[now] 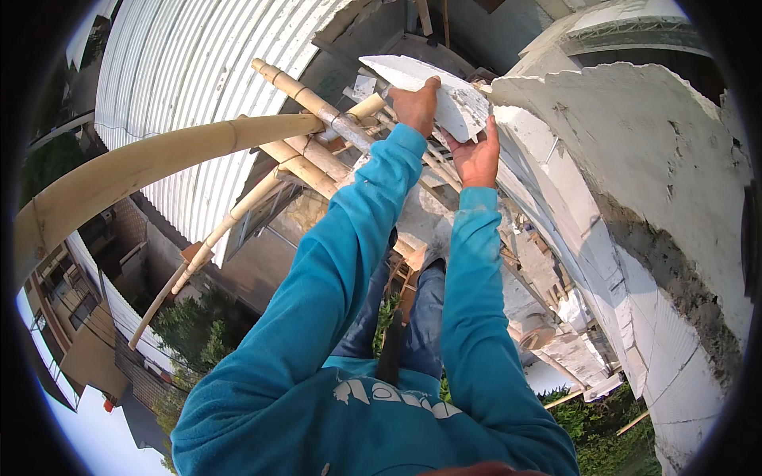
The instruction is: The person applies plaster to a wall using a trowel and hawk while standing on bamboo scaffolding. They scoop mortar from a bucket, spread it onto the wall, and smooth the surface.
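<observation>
Both my hands hold a flat white slab piece (pixel 456 97) with a pointed far-left end and rough, broken edges; I cannot tell whether it is plaster or foam. My left hand (pixel 416 105) is closed over its near edge, thumb on the upper face. At the slab's near right corner, my right hand (pixel 477 157) supports it from below, palm up, with the fingers partly hidden. Just right of the slab is the ragged top of a white wall panel (pixel 540 147), apart from my hands.
Bamboo scaffold poles (pixel 317 103) cross ahead on the left, with one thick pole (pixel 167 155) curving nearby. Beyond lies a corrugated white roof (pixel 182 63). A curved grey-white wall (pixel 659 151) rises at right, rough mortar (pixel 675 270) along its base. Rubble and a drop show below.
</observation>
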A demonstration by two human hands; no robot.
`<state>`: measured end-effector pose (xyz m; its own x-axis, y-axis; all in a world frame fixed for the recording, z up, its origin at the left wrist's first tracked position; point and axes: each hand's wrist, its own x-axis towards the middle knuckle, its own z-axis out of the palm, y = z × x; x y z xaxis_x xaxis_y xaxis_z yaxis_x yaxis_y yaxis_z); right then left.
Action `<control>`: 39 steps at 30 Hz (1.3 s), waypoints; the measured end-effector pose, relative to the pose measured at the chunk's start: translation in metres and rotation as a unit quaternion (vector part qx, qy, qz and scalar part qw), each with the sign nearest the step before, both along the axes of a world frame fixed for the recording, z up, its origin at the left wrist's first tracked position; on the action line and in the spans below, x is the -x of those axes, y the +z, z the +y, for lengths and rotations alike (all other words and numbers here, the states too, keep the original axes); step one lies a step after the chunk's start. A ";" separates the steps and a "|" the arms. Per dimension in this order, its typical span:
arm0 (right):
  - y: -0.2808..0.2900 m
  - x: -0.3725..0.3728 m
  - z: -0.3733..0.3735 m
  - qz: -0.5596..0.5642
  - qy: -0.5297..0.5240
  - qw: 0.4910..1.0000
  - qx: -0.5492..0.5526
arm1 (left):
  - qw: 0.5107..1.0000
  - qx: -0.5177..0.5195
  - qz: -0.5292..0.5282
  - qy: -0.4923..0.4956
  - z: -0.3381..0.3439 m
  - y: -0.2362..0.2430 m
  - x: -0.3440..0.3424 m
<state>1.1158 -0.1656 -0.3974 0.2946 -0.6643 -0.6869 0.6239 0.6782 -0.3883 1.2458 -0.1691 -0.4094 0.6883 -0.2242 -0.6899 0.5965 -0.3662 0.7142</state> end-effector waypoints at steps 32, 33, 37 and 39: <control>0.050 0.038 -0.057 0.740 0.328 0.353 0.469 | 0.976 0.085 0.144 -0.137 -0.069 -0.007 0.000; 0.048 0.039 -0.059 0.742 0.324 0.344 0.476 | 0.971 0.073 0.193 -0.120 -0.074 -0.004 -0.002; 0.040 0.047 -0.059 0.740 0.322 0.343 0.480 | 0.975 0.011 0.207 -0.080 -0.083 0.034 0.005; 0.040 0.048 -0.058 0.735 0.304 0.342 0.500 | 0.979 0.026 0.186 -0.084 -0.079 0.031 0.003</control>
